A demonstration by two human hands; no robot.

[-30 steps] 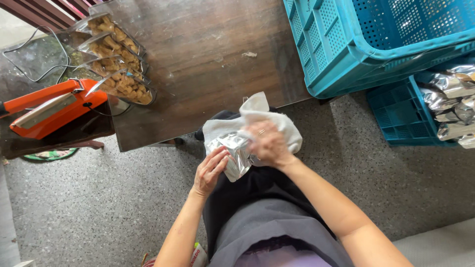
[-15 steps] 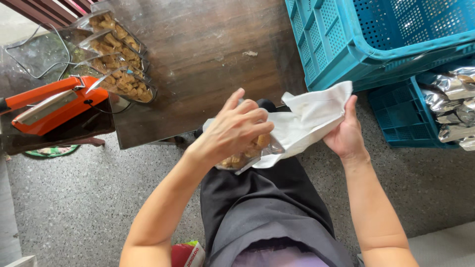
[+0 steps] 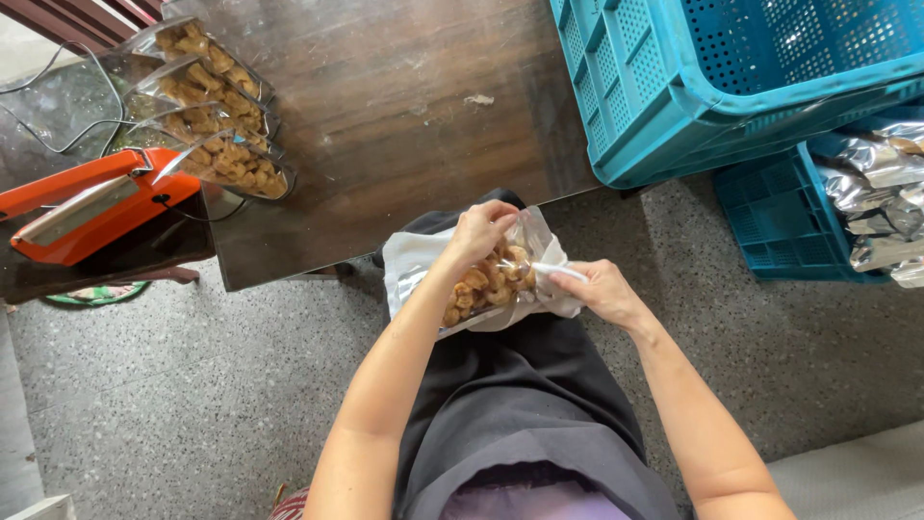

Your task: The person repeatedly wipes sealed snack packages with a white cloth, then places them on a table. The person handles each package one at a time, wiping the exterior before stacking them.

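Speckled grey floor (image 3: 144,404) fills the near part of my head view, with a dark wooden table (image 3: 385,116) running across the far side.

On the table's left end lies a row of filled clear pouches (image 3: 207,106), packed with golden-brown snack pieces, and just left of them sits an orange heat sealer (image 3: 91,202) on a lower dark surface. Far right, a teal crate (image 3: 731,77) stands partly on the table's edge, and below it a second crate (image 3: 799,217) holds silvery packets (image 3: 881,197).

Over the lap, just near the table's edge, I see the bag (image 3: 491,279): a clear pouch of snack pieces, tilted, its mouth pointing far and right. A white cloth (image 3: 409,265) lies under it on the dark apron (image 3: 510,385). The left hand (image 3: 476,231) curls over the bag's upper edge, fingers closed on the film near the mouth. The right hand (image 3: 602,289) pinches the bag's right corner between thumb and fingers; whether it also grips the cloth there I cannot tell.

My worry is the tilt. The bag's mouth looks unsealed, so if either pinch slackens, pieces could slide out onto the cloth or the floor. The film looks slick and creased, so a grip that close to the edge may slip. Crumbs caught in the mouth could also spoil a clean closure.
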